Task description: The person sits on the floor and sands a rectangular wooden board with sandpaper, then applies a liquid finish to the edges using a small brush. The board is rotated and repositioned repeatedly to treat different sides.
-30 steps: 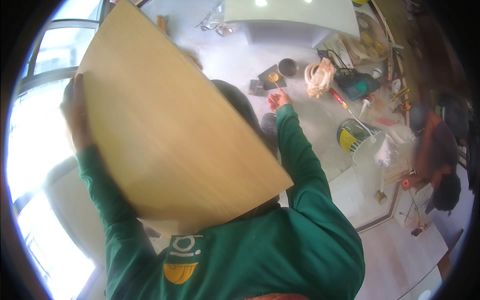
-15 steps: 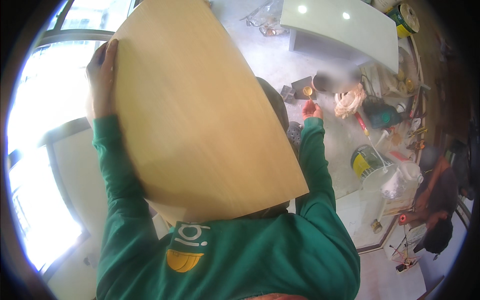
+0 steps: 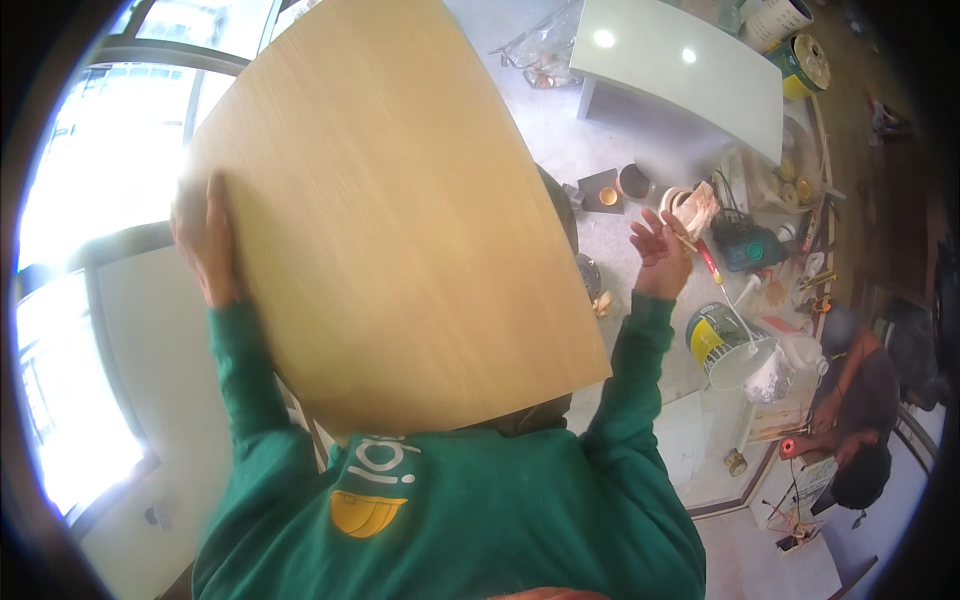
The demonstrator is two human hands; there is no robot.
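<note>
Your left hand (image 3: 205, 240) is clamped on one wooden board (image 3: 390, 210); right hand (image 3: 660, 245) is spread open, empty. One yellow bucket (image 3: 712, 338) sits at 3 o'clock, contents unclear.

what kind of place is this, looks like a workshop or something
Most likely a room under renovation or fit-out. A large wooden panel is held up, paint cans and scattered tools lie on the dusty floor, and another person works crouched nearby.
</note>
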